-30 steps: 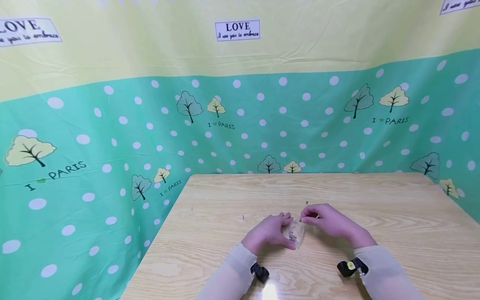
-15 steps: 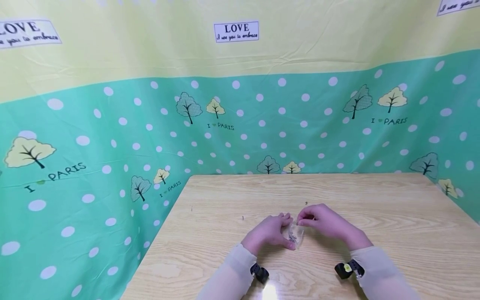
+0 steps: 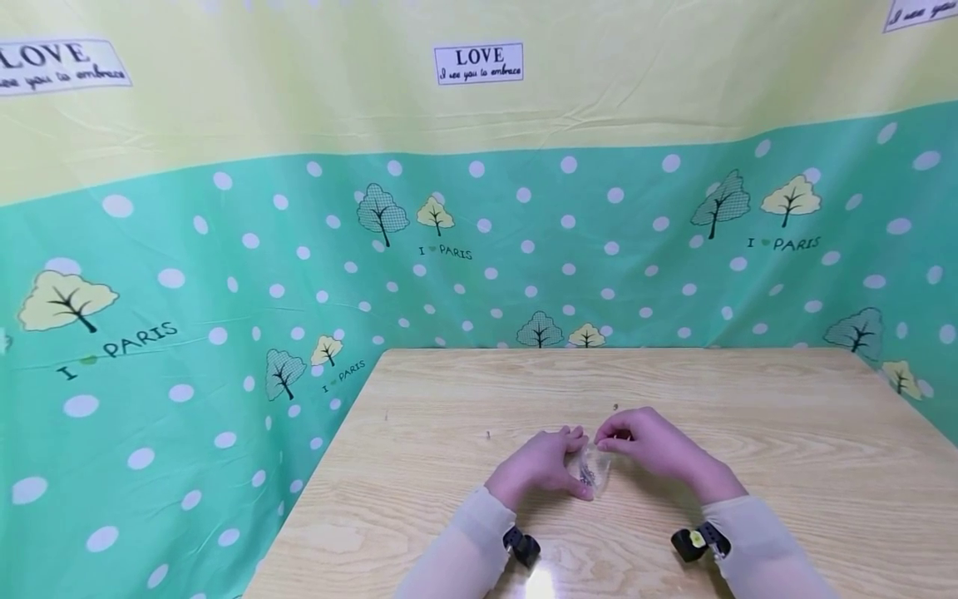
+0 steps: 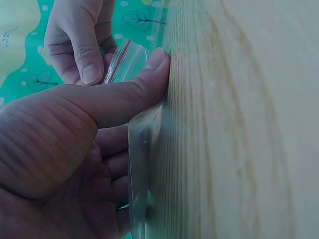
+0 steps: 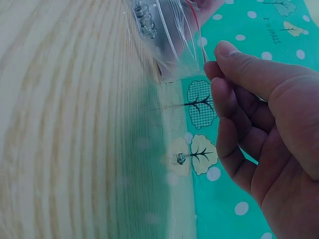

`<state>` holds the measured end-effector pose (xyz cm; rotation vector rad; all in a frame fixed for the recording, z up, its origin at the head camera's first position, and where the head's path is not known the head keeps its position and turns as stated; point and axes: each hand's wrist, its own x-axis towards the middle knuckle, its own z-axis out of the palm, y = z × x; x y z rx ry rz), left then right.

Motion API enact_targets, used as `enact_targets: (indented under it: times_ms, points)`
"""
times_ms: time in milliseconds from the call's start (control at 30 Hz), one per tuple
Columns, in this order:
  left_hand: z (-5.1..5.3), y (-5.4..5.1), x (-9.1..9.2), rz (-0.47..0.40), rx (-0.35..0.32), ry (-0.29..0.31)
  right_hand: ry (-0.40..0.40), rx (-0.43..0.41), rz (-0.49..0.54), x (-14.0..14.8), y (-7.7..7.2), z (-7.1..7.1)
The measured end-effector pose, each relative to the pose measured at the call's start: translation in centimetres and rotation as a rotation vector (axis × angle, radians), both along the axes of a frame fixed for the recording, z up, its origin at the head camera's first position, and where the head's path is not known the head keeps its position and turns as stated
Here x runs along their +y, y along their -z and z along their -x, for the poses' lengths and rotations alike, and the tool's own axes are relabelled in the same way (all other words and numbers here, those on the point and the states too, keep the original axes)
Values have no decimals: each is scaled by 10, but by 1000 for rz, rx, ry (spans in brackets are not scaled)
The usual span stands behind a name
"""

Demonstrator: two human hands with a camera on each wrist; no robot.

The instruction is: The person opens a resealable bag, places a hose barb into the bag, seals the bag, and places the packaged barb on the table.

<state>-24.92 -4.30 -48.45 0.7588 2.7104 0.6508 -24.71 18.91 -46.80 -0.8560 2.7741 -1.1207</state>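
A small clear zip-lock bag [image 3: 596, 467] lies on the table between the two hands, with several small metallic pieces [image 5: 145, 20] inside. My left hand [image 3: 540, 466] holds the bag from the left, thumb at its near end and fingers at its far end. In the left wrist view that thumb [image 4: 144, 77] lies over the plastic. My right hand [image 3: 659, 448] pinches at the bag's mouth edge, beside its red strip [image 5: 193, 15]. Whether a small piece is also between those fingertips is hidden.
On the wooden table [image 3: 419, 516] lie tiny loose pieces: one dark piece [image 3: 616, 407] beyond the right hand, a second small piece [image 3: 488, 435] left of the left hand, and a faint one [image 3: 386, 416] farther left. A green and yellow patterned cloth [image 3: 449, 208] hangs behind.
My right hand has moved slightly left to the bag's mouth; the small dark piece at its fingertips a second ago is out of sight. My left hand stays on the bag.
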Motion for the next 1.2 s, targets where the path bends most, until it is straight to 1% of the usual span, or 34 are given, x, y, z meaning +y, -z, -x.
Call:
enact_targets:
  times_ms: [300, 400, 567, 733, 867, 1000, 1200]
  points:
    - [1, 0, -1, 7, -2, -8, 25, -16, 8, 4, 1, 4]
    - [1, 0, -1, 6, -3, -14, 68, -23, 12, 11, 2, 8]
    - [-1, 1, 0, -3, -20, -36, 156, -48, 24, 25, 11, 12]
    - [-4, 2, 1, -7, -23, -41, 181, -82, 29, 40, 24, 18]
    - [-5, 2, 1, -13, -25, -44, 212, -112, 29, 44, 27, 28]
    - [-4, 0, 1, -12, -29, -44, 239, -113, 15, 44, 28, 40]
    - [-2, -1, 1, 0, -23, -26, 230, -87, -1, 46, 31, 53]
